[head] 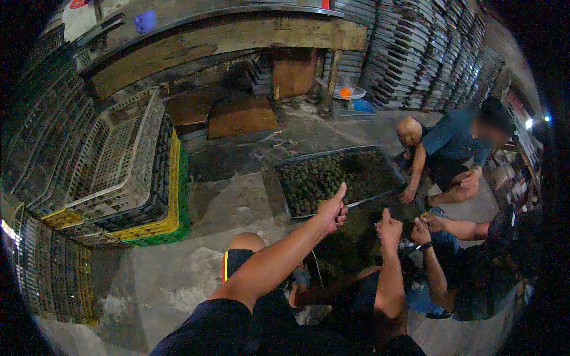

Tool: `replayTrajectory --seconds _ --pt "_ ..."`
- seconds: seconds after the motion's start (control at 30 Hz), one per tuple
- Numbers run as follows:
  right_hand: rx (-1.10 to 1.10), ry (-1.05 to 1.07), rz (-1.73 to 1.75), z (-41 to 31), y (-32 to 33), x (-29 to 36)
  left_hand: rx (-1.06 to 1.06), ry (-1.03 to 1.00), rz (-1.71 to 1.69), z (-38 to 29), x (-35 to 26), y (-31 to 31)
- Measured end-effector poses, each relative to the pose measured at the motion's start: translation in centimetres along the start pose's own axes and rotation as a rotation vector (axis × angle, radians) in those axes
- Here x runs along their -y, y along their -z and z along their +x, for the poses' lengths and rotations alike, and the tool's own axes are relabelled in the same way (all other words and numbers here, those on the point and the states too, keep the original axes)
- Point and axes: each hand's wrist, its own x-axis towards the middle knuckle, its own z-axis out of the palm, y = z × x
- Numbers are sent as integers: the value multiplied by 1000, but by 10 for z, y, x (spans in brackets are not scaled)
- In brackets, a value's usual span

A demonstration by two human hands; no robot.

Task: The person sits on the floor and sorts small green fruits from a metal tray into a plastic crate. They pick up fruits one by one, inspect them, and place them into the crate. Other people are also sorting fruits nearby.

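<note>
My left hand (pixel 333 214) is held out over the near edge of a shallow rectangular tray (pixel 285 196), fingers curled and thumb raised. Nothing shows in its grip. Small dark clumps (pixel 307 182) fill the tray's left part in close rows; its right part holds a flatter dark layer. To the right, my right hand (pixel 389 229) is also raised, with curled fingers and one digit pointing up; I see nothing in it. Below it lies a dark surface (pixel 356 240), too dim to make out.
A crouching person (pixel 449 138) reaches towards the tray's right end. Another person's hands (pixel 423 229) are close by my right hand. Plastic crates (pixel 120 169) are stacked on the left. A wooden bench (pixel 289 35) runs along the back, beside tall stacks of trays (pixel 414 53).
</note>
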Motion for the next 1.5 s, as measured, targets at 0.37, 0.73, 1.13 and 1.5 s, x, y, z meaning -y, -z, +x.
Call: replayTrajectory --seconds 0.37,0.73,1.13,1.5 --pt "230 599 153 -43 -1 56 129 -123 350 15 28 -2" --pt "306 575 22 -45 7 70 193 -287 314 34 45 -2" --pt "199 587 37 -50 -5 66 -29 -451 443 26 39 -1" --pt "357 -596 1057 -21 15 44 182 -42 -41 31 24 9"
